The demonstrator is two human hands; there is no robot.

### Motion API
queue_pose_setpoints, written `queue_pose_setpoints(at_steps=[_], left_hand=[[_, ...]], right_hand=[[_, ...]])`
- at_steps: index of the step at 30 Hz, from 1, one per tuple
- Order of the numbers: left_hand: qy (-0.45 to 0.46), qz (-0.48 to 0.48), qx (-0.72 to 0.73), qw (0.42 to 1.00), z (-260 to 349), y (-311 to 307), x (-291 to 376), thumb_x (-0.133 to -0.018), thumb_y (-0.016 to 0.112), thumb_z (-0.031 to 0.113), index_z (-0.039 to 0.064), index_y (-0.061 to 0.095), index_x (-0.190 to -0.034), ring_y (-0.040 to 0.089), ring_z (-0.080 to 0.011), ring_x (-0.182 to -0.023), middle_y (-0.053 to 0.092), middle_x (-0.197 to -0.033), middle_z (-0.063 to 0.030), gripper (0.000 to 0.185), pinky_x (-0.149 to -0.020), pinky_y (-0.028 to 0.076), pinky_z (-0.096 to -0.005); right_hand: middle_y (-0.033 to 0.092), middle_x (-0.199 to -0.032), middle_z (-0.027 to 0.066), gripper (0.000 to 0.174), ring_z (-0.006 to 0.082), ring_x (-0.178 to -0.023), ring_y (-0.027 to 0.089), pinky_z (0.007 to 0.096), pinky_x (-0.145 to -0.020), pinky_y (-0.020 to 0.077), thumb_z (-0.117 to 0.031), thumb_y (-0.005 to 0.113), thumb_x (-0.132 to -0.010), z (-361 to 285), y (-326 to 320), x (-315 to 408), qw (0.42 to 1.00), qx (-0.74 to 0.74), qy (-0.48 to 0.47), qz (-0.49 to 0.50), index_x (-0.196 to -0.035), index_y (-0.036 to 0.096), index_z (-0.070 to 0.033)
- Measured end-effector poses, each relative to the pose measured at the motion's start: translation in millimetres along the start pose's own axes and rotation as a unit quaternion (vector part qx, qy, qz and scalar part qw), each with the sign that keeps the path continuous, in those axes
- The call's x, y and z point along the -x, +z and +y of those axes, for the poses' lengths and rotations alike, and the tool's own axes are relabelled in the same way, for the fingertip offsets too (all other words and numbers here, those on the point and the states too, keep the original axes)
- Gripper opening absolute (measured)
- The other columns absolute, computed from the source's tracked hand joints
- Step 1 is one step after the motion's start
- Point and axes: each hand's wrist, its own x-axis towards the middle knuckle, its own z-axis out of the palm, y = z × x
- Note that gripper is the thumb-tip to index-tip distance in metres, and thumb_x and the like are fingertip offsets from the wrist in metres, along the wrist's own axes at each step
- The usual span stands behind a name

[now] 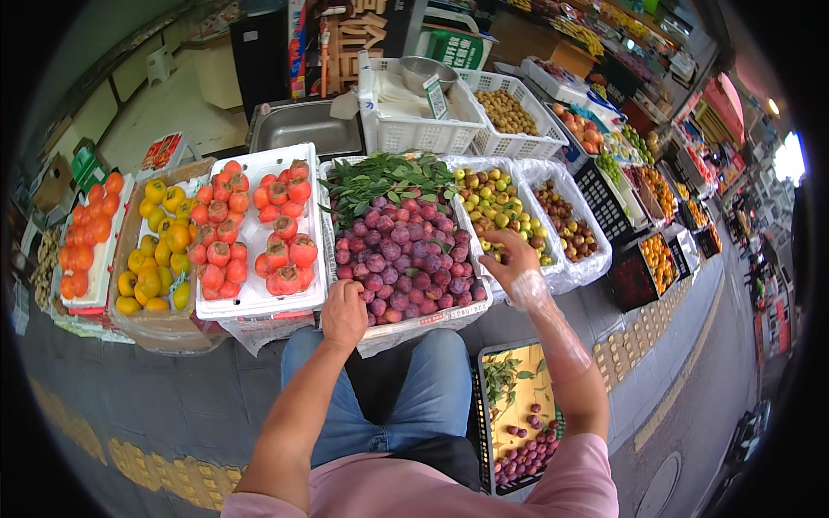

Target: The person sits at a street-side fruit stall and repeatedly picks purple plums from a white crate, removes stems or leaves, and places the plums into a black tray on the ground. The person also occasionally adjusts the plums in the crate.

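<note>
A heap of reddish-purple plums (401,246) fills a crate in front of me, with green leafy sprigs (388,178) across its far side. My left hand (344,314) rests at the crate's near left corner, its fingertips bent against the plums there; whether they grip one is hidden. Over the near edge of the lined crate of green-brown jujubes (499,201) my right hand (515,265) is raised, thumb and fingers curved with a gap between them and no fruit visible in it. Clear plastic film wraps its wrist and forearm.
Persimmons (220,239) in trays and yellow persimmons (155,252) in a cardboard box lie to the left. Darker jujubes (563,220) stand at the right. A black crate (482,414) by my right leg holds plums and leaves. A steel sink (307,129) and white baskets (427,133) lie behind.
</note>
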Motion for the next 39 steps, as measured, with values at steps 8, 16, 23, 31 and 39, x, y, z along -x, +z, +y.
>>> queue_pose_setpoints(at_steps=[8, 16, 23, 31, 39], left_hand=[[0.017, 0.011, -0.006, 1.0, 2.2, -0.2, -2.0, -0.085, 0.058, -0.001, 0.003, 0.057, -0.105, 0.06, -0.0394, -0.103, 0.06, -0.109, -0.0188, 0.021, -0.088, 0.05, -0.0488], [0.024, 0.019, -0.002, 1.0, 3.1, 1.8, -1.1, -0.085, 0.053, -0.003, 0.001, 0.056, -0.105, 0.058, -0.0403, -0.105, 0.059, -0.109, -0.0195, 0.02, -0.091, 0.048, -0.0491], [0.029, 0.023, -0.016, 0.999, 5.9, 2.8, -4.8, -0.085, 0.052, -0.003, 0.0, 0.055, -0.102, 0.057, -0.0403, -0.104, 0.059, -0.106, -0.0197, 0.018, -0.091, 0.047, -0.0491], [0.039, 0.032, -0.02, 0.998, 7.3, 3.2, -3.9, -0.084, 0.052, -0.003, 0.0, 0.054, -0.102, 0.057, -0.0405, -0.102, 0.058, -0.104, -0.0194, 0.018, -0.09, 0.047, -0.0495], [0.034, 0.022, -0.021, 0.999, 6.3, 2.7, -3.3, -0.085, 0.052, -0.002, 0.0, 0.054, -0.103, 0.057, -0.0404, -0.102, 0.058, -0.104, -0.0199, 0.018, -0.09, 0.047, -0.0493]], right_hand=[[0.057, -0.132, 0.0233, 0.068, 0.0382, -0.12, 0.057, 0.044, -0.104, 0.0482, -0.038, 0.087, -0.073, 225.3, 8.7, 384.6, 0.837, 0.145, 0.527, 0.01, -0.13, 0.063, -0.009], [0.053, -0.134, 0.0245, 0.089, 0.0386, -0.13, 0.047, 0.0442, -0.112, 0.0411, -0.053, 0.084, -0.062, 203.8, 49.1, 527.5, 0.773, 0.227, 0.576, -0.141, -0.131, 0.059, -0.004], [0.056, -0.123, 0.0264, 0.085, 0.0465, -0.107, 0.061, 0.0512, -0.093, 0.0517, -0.039, 0.082, -0.069, 197.5, 76.8, 508.4, 0.823, 0.169, 0.542, -0.02, -0.143, 0.047, -0.015], [0.061, -0.124, 0.0228, 0.065, 0.0417, -0.104, 0.067, 0.0471, -0.087, 0.0561, -0.031, 0.08, -0.073, 198.7, 91.0, 481.6, 0.833, 0.137, 0.536, -0.004, -0.134, 0.058, -0.021], [0.06, -0.107, 0.0166, 0.041, 0.0392, -0.099, 0.065, 0.0475, -0.086, 0.0541, -0.019, 0.074, -0.076, 203.9, 106.9, 481.9, 0.848, 0.155, 0.504, 0.041, -0.117, 0.068, -0.015]])
